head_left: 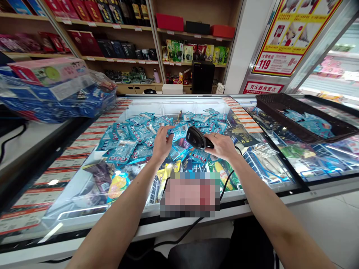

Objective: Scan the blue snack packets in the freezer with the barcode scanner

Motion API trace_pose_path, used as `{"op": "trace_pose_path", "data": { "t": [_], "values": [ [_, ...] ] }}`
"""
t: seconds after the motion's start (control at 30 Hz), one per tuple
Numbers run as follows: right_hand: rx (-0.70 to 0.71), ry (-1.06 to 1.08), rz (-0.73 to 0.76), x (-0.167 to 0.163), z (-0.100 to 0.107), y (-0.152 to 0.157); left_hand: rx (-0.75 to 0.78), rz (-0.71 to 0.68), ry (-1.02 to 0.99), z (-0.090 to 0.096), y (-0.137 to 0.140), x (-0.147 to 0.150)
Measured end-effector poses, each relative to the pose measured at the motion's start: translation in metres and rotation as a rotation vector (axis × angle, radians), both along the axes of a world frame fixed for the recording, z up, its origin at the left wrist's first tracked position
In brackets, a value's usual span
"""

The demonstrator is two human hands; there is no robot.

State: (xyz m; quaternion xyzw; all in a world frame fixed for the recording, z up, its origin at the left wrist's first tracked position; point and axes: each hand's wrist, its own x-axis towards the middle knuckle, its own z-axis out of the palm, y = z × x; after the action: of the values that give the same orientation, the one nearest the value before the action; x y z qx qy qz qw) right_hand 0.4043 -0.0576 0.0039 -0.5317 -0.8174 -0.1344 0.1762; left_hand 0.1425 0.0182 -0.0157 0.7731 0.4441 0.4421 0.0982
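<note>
My right hand (223,145) is wrapped round the handle of a black barcode scanner (195,137), whose head points left. Beside it, my left hand (162,144) pinches the edge of a blue ice-cream packet (180,130) between thumb and fingers. Under both hands spreads a heap of similar blue packets (140,130) inside a glass-topped chest freezer (92,186). A black cable (227,183) trails from the scanner's side toward the front rim.
On the left, boxes in clear plastic wrap (61,91) stand at the freezer's edge. A dark brown basket (297,130) with blue packets sits on the right freezer. A blurred-out object (190,194) lies at the front rim. Stocked shelves (112,26) line the back.
</note>
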Motion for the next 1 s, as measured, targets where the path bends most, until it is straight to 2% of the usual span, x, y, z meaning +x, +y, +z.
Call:
{"op": "trace_pose_path", "data": {
  "t": [0.6,0.7,0.77,0.9,1.0],
  "values": [
    [0.039,0.010,0.014,0.000,-0.004,0.001,-0.001,0.010,0.043,-0.001,0.001,-0.001],
    [0.051,0.024,-0.007,0.002,-0.004,0.002,0.074,0.111,0.046,0.000,-0.001,-0.002],
    [0.054,0.037,-0.032,0.004,-0.004,0.002,0.106,0.251,0.058,0.002,-0.004,-0.002],
    [0.064,0.048,-0.115,0.007,-0.002,0.002,0.074,0.507,0.155,0.007,-0.014,0.002],
    [0.077,0.064,-0.152,0.008,-0.002,0.002,0.091,0.498,0.239,0.010,-0.020,0.006]
  ]
}}
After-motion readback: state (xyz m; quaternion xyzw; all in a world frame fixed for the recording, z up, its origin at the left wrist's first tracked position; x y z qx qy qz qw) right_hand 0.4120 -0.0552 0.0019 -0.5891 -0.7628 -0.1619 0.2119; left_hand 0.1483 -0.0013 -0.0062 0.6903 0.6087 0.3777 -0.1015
